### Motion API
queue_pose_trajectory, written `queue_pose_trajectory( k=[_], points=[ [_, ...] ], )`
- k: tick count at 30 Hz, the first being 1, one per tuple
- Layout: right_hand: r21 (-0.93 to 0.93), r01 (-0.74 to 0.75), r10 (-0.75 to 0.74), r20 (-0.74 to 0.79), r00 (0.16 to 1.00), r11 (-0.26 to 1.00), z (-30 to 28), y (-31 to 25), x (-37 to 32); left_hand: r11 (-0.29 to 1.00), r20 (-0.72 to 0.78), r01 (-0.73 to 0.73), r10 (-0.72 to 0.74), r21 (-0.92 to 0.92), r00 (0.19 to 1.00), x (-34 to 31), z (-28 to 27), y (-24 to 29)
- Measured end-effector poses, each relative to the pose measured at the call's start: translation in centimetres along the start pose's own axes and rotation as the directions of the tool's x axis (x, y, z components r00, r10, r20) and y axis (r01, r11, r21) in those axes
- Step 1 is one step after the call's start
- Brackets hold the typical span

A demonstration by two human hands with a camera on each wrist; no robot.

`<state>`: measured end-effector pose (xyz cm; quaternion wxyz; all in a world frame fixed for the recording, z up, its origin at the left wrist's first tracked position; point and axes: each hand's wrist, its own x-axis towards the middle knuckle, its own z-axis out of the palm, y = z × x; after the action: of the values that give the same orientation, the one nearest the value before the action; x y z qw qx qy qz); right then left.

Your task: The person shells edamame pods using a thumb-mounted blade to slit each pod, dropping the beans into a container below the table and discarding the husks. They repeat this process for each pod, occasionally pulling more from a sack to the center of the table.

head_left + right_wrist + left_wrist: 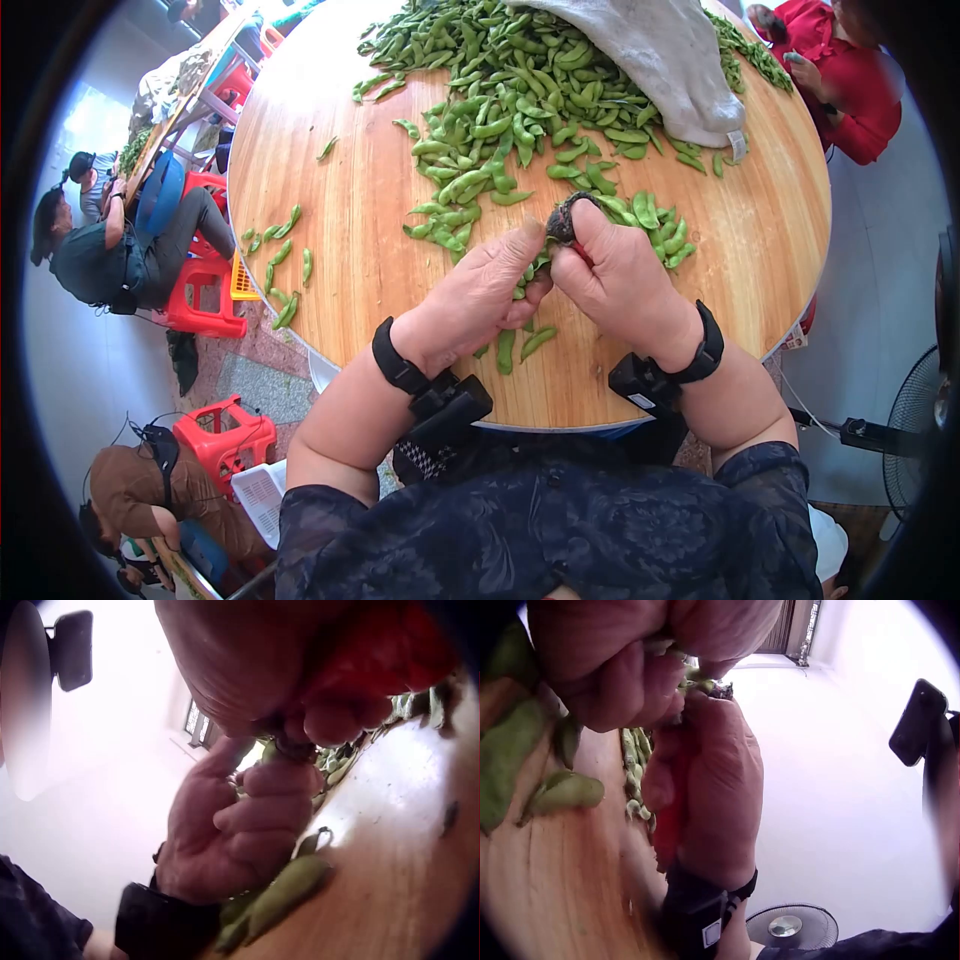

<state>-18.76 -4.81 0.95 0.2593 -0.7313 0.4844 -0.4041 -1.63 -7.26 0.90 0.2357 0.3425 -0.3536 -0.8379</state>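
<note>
Close above the near part of the table, both hands meet fingertip to fingertip. My left hand (480,290) pinches a green edamame pod (268,751), mostly hidden by fingers. In the curled fingers of my right hand (635,275) is a red-handled tool (673,806); its working end is hidden, so I cannot tell its kind. A dark, rough cover (563,220) sits at the right thumb's tip. Several loose pods (505,352) lie on the wood just under the hands. Beyond the fingers spreads a large heap of edamame pods (520,90).
The round wooden table (340,190) carries a grey-white cloth (680,80) over part of the heap. Scattered pods (285,310) lie near its left edge. A person in red (860,80) is at the far right. Red stools (205,300) and a fan (915,430) stand around.
</note>
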Motion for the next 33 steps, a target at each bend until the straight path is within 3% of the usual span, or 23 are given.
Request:
queue_pose_trajectory(
  k=[3,4,5,6,8,9,11,12,13,14,18,21,24,26,30,33],
  points=[
    [0.080,0.010,-0.009,-0.013,1.000,0.997,-0.5,0.0,0.3,0.999,0.043,-0.043,0.043,0.004,0.998,0.0,-0.4,-0.3],
    [0.311,-0.277,0.250,0.124,0.960,0.909,-1.2,-0.9,0.6,0.999,0.044,-0.044,0.043,0.004,0.998,0.0,-0.3,-0.3],
    [0.474,-0.542,0.444,0.311,0.840,0.694,-1.6,-1.4,0.8,0.999,0.028,-0.053,0.052,0.010,0.998,0.0,-0.2,-0.3],
    [0.473,-0.542,0.444,0.310,0.841,0.695,-1.6,-1.2,0.9,0.998,0.012,-0.062,0.062,0.016,0.998,-0.1,-0.1,-0.2],
    [0.623,-0.591,0.426,0.413,0.805,0.513,-1.7,-0.8,0.9,0.998,0.037,-0.062,0.062,0.006,0.997,0.0,-0.3,-0.2],
    [0.622,-0.591,0.425,0.413,0.805,0.515,-1.6,-1.0,0.9,0.998,0.059,-0.060,0.060,-0.006,0.996,0.0,-0.4,-0.1],
    [0.366,-0.463,0.400,0.237,0.885,0.808,-1.3,-1.6,0.7,0.998,0.049,-0.067,0.068,-0.018,0.996,0.1,-0.2,-0.2],
    [0.364,-0.463,0.399,0.240,0.885,0.808,-0.8,-1.1,0.4,0.997,0.038,-0.073,0.075,-0.030,0.996,0.1,-0.2,-0.2],
    [0.214,-0.165,0.158,0.054,0.986,0.963,0.0,-0.3,0.3,0.997,0.036,-0.075,0.076,-0.032,0.996,0.0,-0.2,-0.1],
    [0.005,0.134,-0.133,-0.083,0.988,0.991,0.4,0.2,0.1,0.997,0.038,-0.057,0.059,-0.043,0.998,-0.1,-0.3,0.0],
    [0.007,0.061,-0.060,-0.078,0.995,0.998,0.2,-0.3,-0.1,0.995,0.056,-0.034,0.039,-0.089,0.998,-0.1,-0.3,0.1],
    [0.152,0.011,0.003,-0.091,0.996,0.988,0.1,-0.3,-0.1,0.992,0.070,0.000,0.009,-0.128,0.997,0.2,-0.5,0.2],
    [0.041,0.080,-0.076,-0.085,0.993,0.996,-0.1,-1.0,-0.1,0.986,0.024,-0.006,0.010,-0.168,1.000,0.3,-0.4,0.2],
    [-0.108,0.237,-0.245,-0.068,0.967,0.965,-0.1,-0.7,-0.2,0.984,0.007,-0.018,0.020,-0.176,1.000,0.1,-0.2,0.2],
    [-0.130,0.232,-0.240,-0.050,0.969,0.964,0.1,-0.8,-0.3,0.978,0.000,-0.035,0.036,-0.205,0.999,0.2,-0.3,0.2],
    [-0.092,0.264,-0.276,-0.154,0.949,0.960,0.1,-0.5,-0.1,0.980,0.060,-0.010,0.023,-0.201,0.998,0.1,-0.8,0.3]
  ],
)
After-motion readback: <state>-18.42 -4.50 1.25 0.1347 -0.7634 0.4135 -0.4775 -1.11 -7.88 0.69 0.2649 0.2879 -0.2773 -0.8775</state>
